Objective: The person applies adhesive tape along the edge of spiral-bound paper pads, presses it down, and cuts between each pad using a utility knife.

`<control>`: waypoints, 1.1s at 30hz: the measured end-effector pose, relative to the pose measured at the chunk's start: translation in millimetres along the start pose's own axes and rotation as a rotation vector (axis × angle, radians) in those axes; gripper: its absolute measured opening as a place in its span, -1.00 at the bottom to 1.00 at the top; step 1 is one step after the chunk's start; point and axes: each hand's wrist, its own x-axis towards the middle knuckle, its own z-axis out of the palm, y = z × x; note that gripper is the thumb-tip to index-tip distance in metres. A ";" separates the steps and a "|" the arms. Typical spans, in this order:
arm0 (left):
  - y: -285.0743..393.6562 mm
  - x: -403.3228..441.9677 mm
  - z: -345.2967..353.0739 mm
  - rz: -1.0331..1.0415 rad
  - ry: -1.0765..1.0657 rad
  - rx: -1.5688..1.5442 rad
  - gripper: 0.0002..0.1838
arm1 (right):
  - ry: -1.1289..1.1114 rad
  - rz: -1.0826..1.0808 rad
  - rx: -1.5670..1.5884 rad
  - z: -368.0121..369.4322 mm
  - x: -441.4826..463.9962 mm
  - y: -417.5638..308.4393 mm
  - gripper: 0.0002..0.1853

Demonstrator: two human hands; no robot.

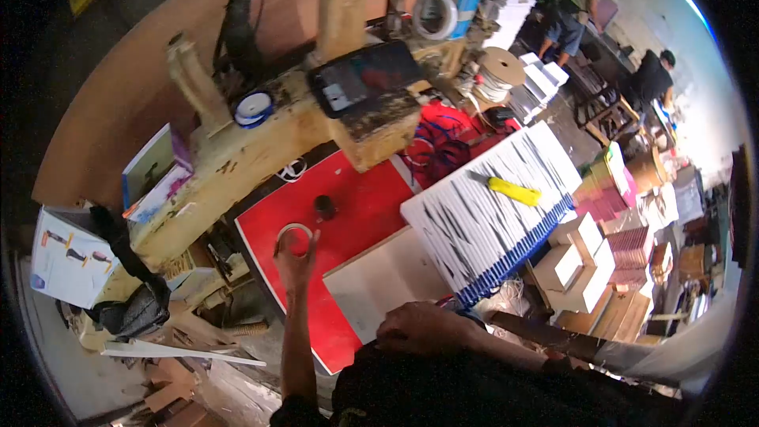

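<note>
My left hand is closed round the near side of a roll of tape, held above a red board. A small dark cylinder stands on the red board just beyond the roll. My right hand is curled at the near edge of a pale flat panel. Its fingertips are hidden, so what they grip does not show. To the right of the panel lies a white stack with dark gaps and a blue edge. A yellow utility knife rests on that stack.
Behind the red board runs a wooden beam carrying a blue-and-white spool and a dark phone-like tray. A large cord reel stands farther back. White boxes sit at right. Two people are in the background.
</note>
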 end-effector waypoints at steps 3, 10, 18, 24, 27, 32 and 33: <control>-43.2 -5.7 46.8 0.294 -0.076 0.216 -0.47 | 0.134 -0.127 -0.007 33.0 6.5 21.7 -0.68; -30.4 13.6 7.5 -0.216 -0.079 -0.687 -0.71 | 0.263 -0.303 0.123 34.4 -36.0 36.3 -0.76; 241.5 -54.1 -49.0 -0.131 0.013 -1.264 -0.62 | 0.755 -0.143 0.495 -26.4 -102.3 46.8 -0.80; 400.1 -64.2 0.2 -0.462 -0.249 -1.937 -0.70 | 0.904 -0.130 1.093 -55.0 -153.5 86.8 -0.60; 436.5 -80.0 33.4 -0.486 -0.210 -1.907 -0.61 | 0.965 -0.119 1.257 -77.9 -194.2 103.4 -0.64; 469.0 -109.5 68.7 -0.261 -0.302 -1.715 -0.39 | 0.864 -0.194 1.291 -83.0 -234.9 142.7 -0.70; 465.0 -114.2 74.3 -0.189 -0.369 -1.654 -0.37 | 0.841 -0.184 1.322 -85.4 -243.8 147.5 -0.74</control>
